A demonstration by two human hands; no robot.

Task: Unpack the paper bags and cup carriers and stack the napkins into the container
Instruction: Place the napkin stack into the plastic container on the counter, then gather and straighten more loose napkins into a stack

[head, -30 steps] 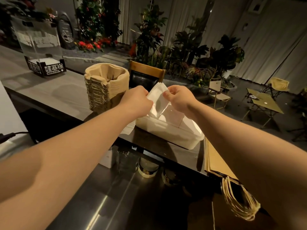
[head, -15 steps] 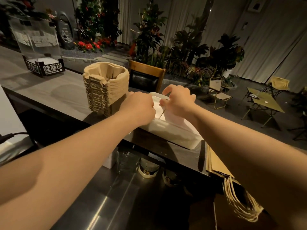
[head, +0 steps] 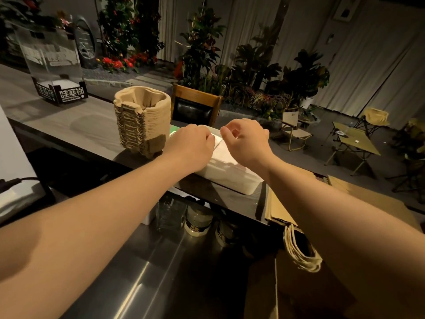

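A white rectangular container (head: pixel 230 178) sits on the dark counter (head: pixel 92 132), with white napkins (head: pixel 224 151) lying inside it. My left hand (head: pixel 190 143) is down on the container's left end, fingers curled over the napkins' edge with the tips hidden. My right hand (head: pixel 247 140) hovers just above the napkins, thumb and fingers loosely curled with nothing in them. A tall stack of brown pulp cup carriers (head: pixel 142 120) stands left of the container. Flat brown paper bags (head: pixel 278 208) lie at the counter's right, their twine handles (head: pixel 301 256) hanging over the edge.
A clear acrylic box on a black base (head: pixel 61 93) stands far left on the counter. Jars and bottles (head: pixel 197 221) sit on the steel shelf (head: pixel 142 272) below. A wooden chair (head: pixel 195 107) is behind the counter, and a cardboard box (head: pixel 299 291) is at the lower right.
Both hands lowered the held napkins into the container. My right hand has since let go and lifted slightly, while my left hand stays down on them.
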